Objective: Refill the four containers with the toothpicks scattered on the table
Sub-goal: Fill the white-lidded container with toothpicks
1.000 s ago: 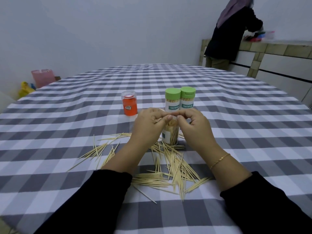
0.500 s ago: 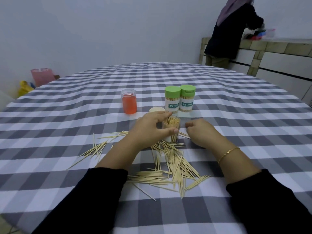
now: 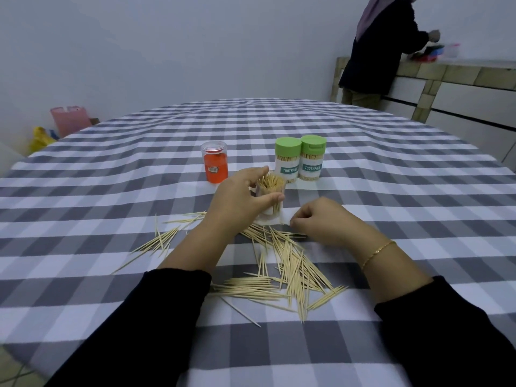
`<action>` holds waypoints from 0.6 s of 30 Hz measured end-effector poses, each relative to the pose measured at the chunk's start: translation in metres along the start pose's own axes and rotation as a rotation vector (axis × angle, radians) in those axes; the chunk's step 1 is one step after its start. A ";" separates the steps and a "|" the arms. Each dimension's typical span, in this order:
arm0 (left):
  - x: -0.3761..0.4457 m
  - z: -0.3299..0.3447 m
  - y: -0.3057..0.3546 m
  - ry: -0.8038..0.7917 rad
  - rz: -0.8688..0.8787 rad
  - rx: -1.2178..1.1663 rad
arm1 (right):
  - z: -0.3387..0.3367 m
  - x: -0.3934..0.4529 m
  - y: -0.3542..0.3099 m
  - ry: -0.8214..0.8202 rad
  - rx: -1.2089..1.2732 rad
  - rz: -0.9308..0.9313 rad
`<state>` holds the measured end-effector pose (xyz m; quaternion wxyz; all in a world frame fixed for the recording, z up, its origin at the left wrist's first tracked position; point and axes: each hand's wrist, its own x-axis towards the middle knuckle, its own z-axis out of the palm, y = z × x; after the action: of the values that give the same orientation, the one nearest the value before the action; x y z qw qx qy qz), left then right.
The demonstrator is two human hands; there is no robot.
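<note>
My left hand (image 3: 240, 198) grips an open clear container (image 3: 271, 191) packed with upright toothpicks, standing on the checked tablecloth (image 3: 391, 191). To its right my right hand (image 3: 324, 219) rests low on the cloth with fingers curled, fingertips at the near end of the toothpick pile; whether it pinches any I cannot tell. Loose toothpicks (image 3: 290, 269) lie scattered between my forearms, with a smaller bunch (image 3: 162, 241) to the left. Two filled containers with green lids (image 3: 287, 160) (image 3: 312, 159) stand just behind. An orange container (image 3: 215, 164) with a clear lid stands left of them.
A person in dark clothes (image 3: 377, 48) stands at a tiled counter (image 3: 446, 71) at the back right. A pink bin (image 3: 71, 120) and a yellow bag (image 3: 42, 138) sit on the floor beyond the table's left edge.
Both hands were together over the open container's mouth. My right hand has dropped to the cloth by the pile, and my left hand has settled round the container's side.
</note>
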<state>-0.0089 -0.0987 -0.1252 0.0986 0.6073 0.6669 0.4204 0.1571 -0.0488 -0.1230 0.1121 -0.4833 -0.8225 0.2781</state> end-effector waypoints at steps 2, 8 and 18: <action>0.000 0.001 -0.001 0.010 -0.017 -0.005 | 0.001 -0.002 -0.001 -0.072 0.002 -0.036; 0.000 0.002 -0.002 0.010 -0.049 -0.018 | 0.006 0.000 -0.003 -0.037 -0.178 -0.075; 0.001 0.001 -0.002 0.001 -0.054 -0.049 | 0.004 -0.007 -0.006 -0.024 -0.229 -0.028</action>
<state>-0.0098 -0.0974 -0.1275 0.1241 0.5862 0.6726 0.4342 0.1543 -0.0583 -0.1217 0.0503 -0.4782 -0.8568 0.1864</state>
